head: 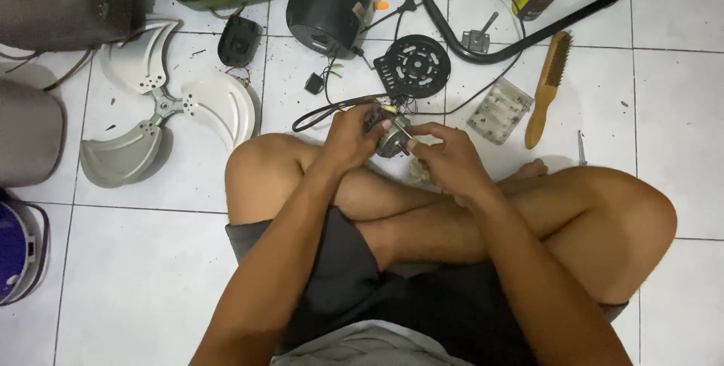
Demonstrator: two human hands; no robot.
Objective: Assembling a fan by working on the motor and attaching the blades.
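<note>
the head view looks straight down on a person sitting cross-legged on a white tiled floor (151, 275), with both hands raised just above the crossed shins. the left hand (353, 138) wraps closed around the side of a small grey fan motor (392, 139), and the right hand (446, 156) pinches the motor's other side with its fingertips (416, 144) set at the shaft end; the motor hangs between the two hands, over the floor just ahead of the knees, with a black cable (324, 113) looping off it toward the far edge of the floor. just beyond the hands lies a round black vented cover (413, 66), and past that a black motor housing (330, 5) near the far edge. to the left of it a white three-blade fan propeller (162, 102) lies flat, well apart from the hands, with a small black part (240, 40) beside its far blade. right of the hands a clear plastic tray (501, 111) and a wooden-handled wire brush (547, 87) lie side by side, and a curved black tube (528, 41) bends around them toward the far right corner. grey and green containers crowd the left edge and far left corner. open tile shows along the right edge and in the near left part of the floor beside the left knee.
</note>
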